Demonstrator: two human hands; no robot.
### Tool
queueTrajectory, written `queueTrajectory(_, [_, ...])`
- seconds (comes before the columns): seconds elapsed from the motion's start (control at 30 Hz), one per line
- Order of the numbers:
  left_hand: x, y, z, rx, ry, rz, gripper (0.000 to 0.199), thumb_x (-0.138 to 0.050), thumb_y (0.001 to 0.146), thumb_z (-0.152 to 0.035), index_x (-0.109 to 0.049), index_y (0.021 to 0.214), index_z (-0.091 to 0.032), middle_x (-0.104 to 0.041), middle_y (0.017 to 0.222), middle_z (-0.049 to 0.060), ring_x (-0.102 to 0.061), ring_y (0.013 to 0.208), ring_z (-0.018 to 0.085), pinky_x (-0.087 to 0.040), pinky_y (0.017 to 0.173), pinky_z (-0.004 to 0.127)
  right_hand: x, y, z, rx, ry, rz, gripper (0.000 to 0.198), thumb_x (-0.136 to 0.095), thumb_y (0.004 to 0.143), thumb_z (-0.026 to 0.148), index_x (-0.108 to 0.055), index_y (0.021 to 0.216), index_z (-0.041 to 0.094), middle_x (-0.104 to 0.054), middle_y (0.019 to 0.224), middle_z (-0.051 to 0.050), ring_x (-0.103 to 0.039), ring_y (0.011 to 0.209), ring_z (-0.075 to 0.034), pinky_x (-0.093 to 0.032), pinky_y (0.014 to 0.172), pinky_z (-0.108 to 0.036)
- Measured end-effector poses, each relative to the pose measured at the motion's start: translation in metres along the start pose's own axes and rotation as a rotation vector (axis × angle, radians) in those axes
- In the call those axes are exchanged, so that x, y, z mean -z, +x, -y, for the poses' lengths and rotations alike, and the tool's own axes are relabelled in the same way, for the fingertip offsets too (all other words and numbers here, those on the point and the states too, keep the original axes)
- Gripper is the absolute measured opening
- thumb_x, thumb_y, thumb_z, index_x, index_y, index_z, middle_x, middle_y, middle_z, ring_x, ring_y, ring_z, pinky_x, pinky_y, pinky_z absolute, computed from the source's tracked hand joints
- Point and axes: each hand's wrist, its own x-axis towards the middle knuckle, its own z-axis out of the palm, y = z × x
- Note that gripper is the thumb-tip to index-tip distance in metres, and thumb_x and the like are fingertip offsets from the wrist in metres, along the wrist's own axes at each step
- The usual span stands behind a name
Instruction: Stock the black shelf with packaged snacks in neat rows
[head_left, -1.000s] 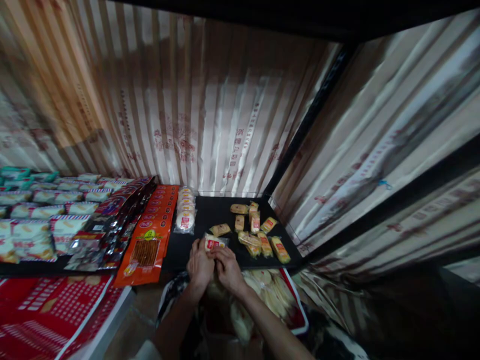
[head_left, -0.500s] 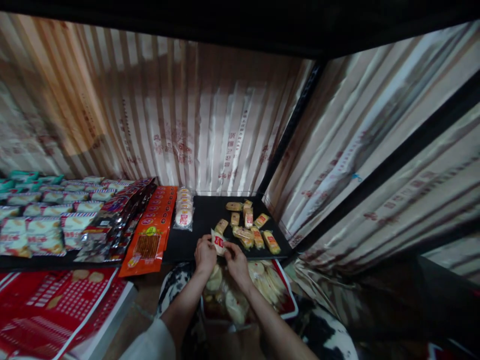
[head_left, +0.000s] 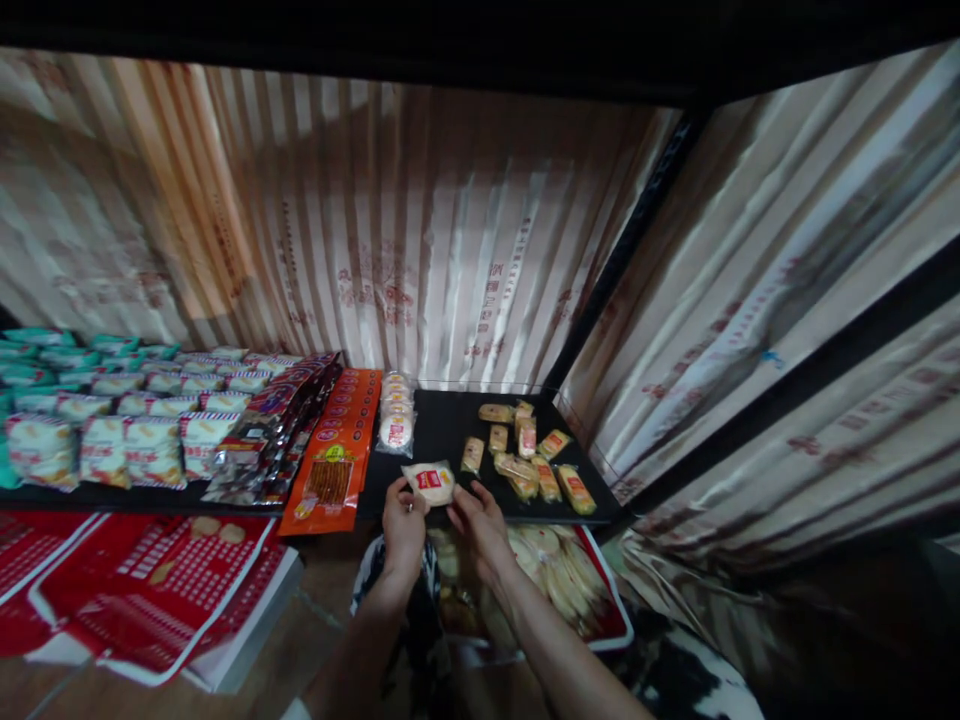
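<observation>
Between my two hands, at the front edge of the black shelf (head_left: pixel 442 400), is a flat white packaged cake (head_left: pixel 433 482) with a red label. My left hand (head_left: pixel 403 520) grips its left end, a ring showing on one finger. At the right end, the fingers of my right hand (head_left: pixel 478 515) close on the wrapper. Below my hands is a red box with a white rim (head_left: pixel 626 630), filled with similar pale packaged cakes (head_left: pixel 562 580). A row of round white packaged cakes (head_left: pixel 396 428) lies on the shelf just beyond my left hand.
Several small yellow wrapped cakes (head_left: pixel 523 475) lie scattered on the shelf's right part. To the left are an orange snack packet (head_left: pixel 334 470), dark shiny packets (head_left: pixel 270 430) and rows of white packets (head_left: pixel 154 450). A red carton (head_left: pixel 150 590) stands below. A slanted black post (head_left: pixel 626 250) rises behind.
The packaged cake has turned from tilted to nearly level, its label now facing up between my hands. The camera view has shifted left, so the shelf goods appear farther right.
</observation>
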Motion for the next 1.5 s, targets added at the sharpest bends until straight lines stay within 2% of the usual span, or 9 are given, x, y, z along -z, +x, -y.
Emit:
queueTrajectory(0.13, [0.009, 0.000, -0.004, -0.048, -0.022, -0.022, 0.042, -0.053, 0.072, -0.015, -0.049, 0.113, -0.014, -0.059, 0.069, -0.002, -0.061, 0.066, 0.012, -0.050, 0.067, 0.024, -0.024, -0.007, -0.003, -0.048, 0.088, 0.038, 0.031, -0.071, 0.064, 0.035, -0.055, 0.087, 0.023, -0.069, 0.086, -0.002, -0.067, 0.085, -0.018, -0.055, 0.074, -0.030])
queueTrajectory(0.3, [0.016, 0.007, -0.003, -0.041, 0.018, -0.012, 0.041, -0.051, 0.074, -0.014, -0.046, 0.115, -0.012, -0.059, 0.074, 0.001, -0.062, 0.069, 0.014, -0.052, 0.071, 0.029, -0.049, 0.003, 0.000, -0.027, 0.014, 0.072, 0.022, -0.066, 0.064, 0.029, -0.057, 0.083, 0.022, -0.068, 0.076, 0.000, -0.066, 0.074, -0.017, -0.054, 0.066, -0.028])
queueTrajectory(0.5, [0.017, 0.016, 0.002, -0.191, 0.235, -0.154, 0.042, -0.047, 0.073, -0.008, -0.049, 0.115, -0.010, -0.053, 0.107, 0.013, -0.060, 0.091, 0.017, -0.050, 0.085, 0.034, -0.078, 0.039, 0.008, 0.042, -0.106, 0.140, 0.024, -0.061, 0.059, 0.022, -0.059, 0.082, 0.019, -0.065, 0.067, 0.003, -0.061, 0.059, -0.013, -0.050, 0.060, -0.024])
queueTrajectory(0.63, [0.013, 0.022, 0.000, -0.271, 0.400, -0.097, 0.039, -0.047, 0.072, -0.006, -0.056, 0.108, -0.014, -0.048, 0.121, 0.014, -0.048, 0.116, 0.024, -0.045, 0.095, 0.036, -0.095, 0.058, 0.006, 0.092, -0.204, 0.193, 0.020, -0.058, 0.058, 0.022, -0.060, 0.078, 0.019, -0.066, 0.068, 0.002, -0.060, 0.060, -0.013, -0.049, 0.058, -0.024])
queueTrajectory(0.77, [0.006, 0.030, -0.008, -0.312, 0.537, -0.036, 0.041, -0.046, 0.071, -0.004, -0.060, 0.107, -0.016, -0.046, 0.129, 0.011, -0.040, 0.124, 0.024, -0.036, 0.103, 0.035, -0.107, 0.070, 0.003, 0.137, -0.282, 0.205, 0.020, -0.055, 0.060, 0.022, -0.062, 0.078, 0.020, -0.068, 0.069, 0.001, -0.061, 0.061, -0.015, -0.049, 0.056, -0.024])
queueTrajectory(0.93, [-0.003, 0.043, -0.015, -0.314, 0.622, 0.006, 0.046, -0.045, 0.069, -0.002, -0.060, 0.111, -0.015, -0.047, 0.131, 0.010, -0.040, 0.124, 0.024, -0.033, 0.105, 0.034, -0.111, 0.085, -0.001, 0.167, -0.377, 0.197, 0.021, -0.054, 0.059, 0.021, -0.064, 0.077, 0.020, -0.066, 0.064, 0.002, -0.059, 0.057, -0.014, -0.046, 0.052, -0.023])
queueTrajectory(1.17, [-0.006, 0.058, -0.011, -0.361, 0.721, 0.033, 0.050, -0.042, 0.070, 0.001, -0.059, 0.116, -0.012, -0.048, 0.134, 0.011, -0.039, 0.123, 0.025, -0.034, 0.105, 0.036, -0.106, 0.105, -0.015, 0.271, -0.534, 0.182, 0.023, -0.054, 0.064, 0.025, -0.065, 0.084, 0.021, -0.065, 0.065, 0.003, -0.058, 0.056, -0.014, -0.047, 0.053, -0.024])
queueTrajectory(1.33, [-0.008, 0.063, -0.006, -0.362, 0.802, 0.029, 0.048, -0.040, 0.074, -0.001, -0.059, 0.117, -0.012, -0.050, 0.132, 0.010, -0.042, 0.121, 0.025, -0.036, 0.104, 0.036, -0.100, 0.108, -0.018, 0.338, -0.573, 0.179, 0.036, -0.059, 0.068, 0.035, -0.062, 0.101, 0.021, -0.068, 0.083, -0.002, -0.063, 0.071, -0.017, -0.052, 0.063, -0.027])
queueTrajectory(1.5, [-0.013, 0.064, 0.000, -0.431, 0.855, -0.010, 0.050, -0.038, 0.073, -0.001, -0.057, 0.119, -0.010, -0.051, 0.132, 0.011, -0.041, 0.121, 0.026, -0.036, 0.104, 0.037, -0.102, 0.119, -0.011, 0.316, -0.484, 0.086, 0.050, -0.048, 0.079, 0.050, -0.057, 0.115, 0.016, -0.064, 0.112, -0.011, -0.061, 0.103, -0.021, -0.049, 0.085, -0.032])
